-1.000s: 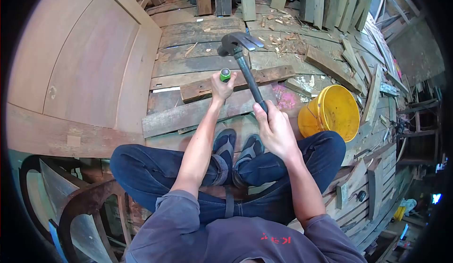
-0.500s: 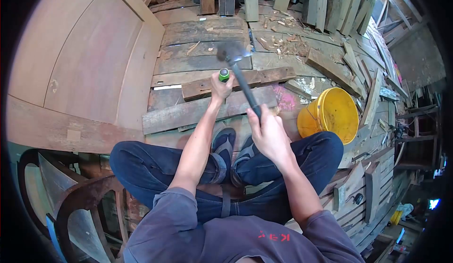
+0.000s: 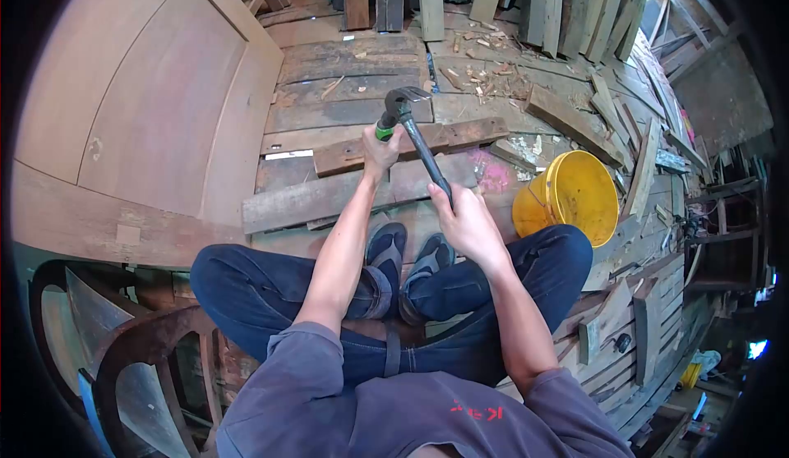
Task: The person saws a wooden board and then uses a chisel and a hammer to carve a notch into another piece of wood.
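Note:
My right hand [image 3: 472, 226] is wrapped round the dark handle of a claw hammer [image 3: 423, 147]. The hammer head overlaps the top of a green-handled chisel [image 3: 384, 132] and appears to be on its end. Upright in my closed left hand [image 3: 380, 150], the chisel shows only part of its grip; the blade is hidden below. Under that hand lies a brown wooden beam [image 3: 456, 135], crosswise on the floor. Nearer my feet, a greyish plank [image 3: 300, 203] runs alongside the beam.
A yellow bucket [image 3: 606, 199] stands at my right knee. Wood chips [image 3: 481, 72] and loose timber offcuts [image 3: 575, 125] litter the floor ahead. Upright boards [image 3: 431, 2] line the back. A large wooden panel [image 3: 164, 96] is on my left, above a curved wooden chair frame [image 3: 152, 335].
The hammer head, blurred and above the chisel before, has come down onto the chisel's top and now covers its end cap. The view has shifted slightly.

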`<state>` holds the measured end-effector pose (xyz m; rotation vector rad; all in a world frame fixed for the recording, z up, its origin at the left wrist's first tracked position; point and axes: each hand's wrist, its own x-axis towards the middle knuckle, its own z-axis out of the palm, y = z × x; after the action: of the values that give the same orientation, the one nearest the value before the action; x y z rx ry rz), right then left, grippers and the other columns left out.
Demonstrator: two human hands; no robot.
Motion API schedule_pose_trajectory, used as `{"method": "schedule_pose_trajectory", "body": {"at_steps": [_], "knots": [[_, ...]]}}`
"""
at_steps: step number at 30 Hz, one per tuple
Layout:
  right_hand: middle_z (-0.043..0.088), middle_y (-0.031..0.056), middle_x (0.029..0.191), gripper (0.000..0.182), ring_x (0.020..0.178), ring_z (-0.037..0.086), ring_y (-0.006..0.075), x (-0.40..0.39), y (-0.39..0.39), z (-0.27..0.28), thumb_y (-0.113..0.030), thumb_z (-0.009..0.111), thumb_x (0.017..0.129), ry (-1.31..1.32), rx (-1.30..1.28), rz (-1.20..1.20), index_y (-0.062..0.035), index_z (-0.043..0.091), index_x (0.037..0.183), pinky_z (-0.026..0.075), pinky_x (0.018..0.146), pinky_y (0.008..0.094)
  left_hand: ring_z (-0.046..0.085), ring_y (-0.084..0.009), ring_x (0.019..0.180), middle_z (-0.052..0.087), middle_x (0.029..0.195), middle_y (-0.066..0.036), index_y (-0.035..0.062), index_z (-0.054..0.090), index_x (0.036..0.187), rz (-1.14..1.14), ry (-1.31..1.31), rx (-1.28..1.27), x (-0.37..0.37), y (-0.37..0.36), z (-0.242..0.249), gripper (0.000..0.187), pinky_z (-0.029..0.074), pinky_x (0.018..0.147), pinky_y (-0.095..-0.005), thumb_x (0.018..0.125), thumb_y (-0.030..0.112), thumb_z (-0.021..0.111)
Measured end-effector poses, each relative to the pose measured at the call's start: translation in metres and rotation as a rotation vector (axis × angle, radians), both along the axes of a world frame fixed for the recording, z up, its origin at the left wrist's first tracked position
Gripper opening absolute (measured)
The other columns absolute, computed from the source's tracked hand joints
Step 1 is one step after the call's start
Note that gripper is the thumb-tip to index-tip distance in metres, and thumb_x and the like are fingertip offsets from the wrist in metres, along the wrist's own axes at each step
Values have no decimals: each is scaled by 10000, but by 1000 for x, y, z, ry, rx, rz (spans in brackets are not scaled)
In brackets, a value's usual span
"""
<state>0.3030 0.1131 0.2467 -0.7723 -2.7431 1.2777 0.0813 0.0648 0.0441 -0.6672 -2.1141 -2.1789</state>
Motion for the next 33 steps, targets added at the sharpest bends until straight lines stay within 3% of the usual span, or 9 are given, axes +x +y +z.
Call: {"method": "schedule_pose_trajectory", "body": {"at_steps": [8, 9, 11, 14, 19, 21, 26, 29, 33], "knots": [[578, 227, 573, 354, 570, 646, 423, -2, -16, 22, -306, 538, 1027, 350, 24, -102, 42, 566, 967, 463, 501, 458, 503, -163, 503, 537, 539, -99, 0, 581, 649, 29, 116, -67, 3, -2, 10, 244, 400, 500, -369, 777, 133, 740], [596, 259, 622, 393, 656, 669, 435, -1, -15, 10, -325, 538, 1023, 169, 32, -87, 57, 577, 935, 481, 552, 481, 506, -159, 504, 543, 540, -96, -2, 587, 653, 19, 118, -58, 6, -2, 14, 236, 403, 501, -367, 778, 131, 737], [536, 151, 549, 405, 482, 583, 206, -2, 1, -26, -338, 530, 1037, 149, 99, 46, 29, 577, 873, 433, 492, 402, 507, -126, 516, 558, 544, -83, -3, 614, 672, 1, 50, -36, 5, -4, 9, 200, 412, 501, -345, 785, 121, 724], [591, 274, 678, 459, 695, 659, 431, -2, 3, 0, -378, 539, 1016, -12, -109, -32, 51, 609, 870, 473, 619, 483, 502, -109, 530, 544, 539, -52, 0, 624, 680, 18, 7, -1, -5, -8, 5, 186, 409, 498, -329, 788, 116, 723], [428, 78, 560, 471, 549, 428, 116, 3, 20, 5, -381, 525, 1041, 167, -282, -91, 32, 554, 817, 388, 515, 374, 556, -123, 548, 576, 565, -37, 2, 595, 679, -11, -5, 3, -3, -15, 4, 196, 436, 517, -326, 803, 94, 716], [387, -36, 556, 415, 388, 380, 54, 5, 24, 4, -410, 495, 1054, 213, -398, -97, -103, 440, 781, 310, 334, 252, 564, -129, 543, 581, 585, -32, 9, 584, 704, -12, -70, 100, -5, -19, -3, 167, 432, 505, -308, 824, 68, 686], [415, -22, 533, 463, 384, 423, 77, 10, 30, 22, -407, 487, 1056, 216, -533, -193, -65, 457, 746, 339, 350, 283, 477, -87, 483, 532, 609, -6, 47, 547, 744, -51, -318, 445, -17, -40, -5, 137, 350, 436, -243, 854, -9, 606], [429, -14, 511, 473, 389, 457, 86, 10, 39, 19, -402, 486, 1057, 245, -514, -208, -50, 475, 742, 359, 365, 296, 355, -62, 439, 437, 582, 30, 92, 518, 735, -80, -333, 475, -15, -45, 10, 162, 271, 409, -236, 845, 1, 594], [417, -24, 531, 440, 381, 423, 75, 13, 40, 22, -417, 486, 1054, 235, -549, -250, -74, 469, 779, 347, 348, 281, 343, -60, 429, 418, 577, 27, 82, 500, 729, -51, -281, 443, -7, -36, 17, 173, 276, 400, -242, 837, -15, 596]]}}
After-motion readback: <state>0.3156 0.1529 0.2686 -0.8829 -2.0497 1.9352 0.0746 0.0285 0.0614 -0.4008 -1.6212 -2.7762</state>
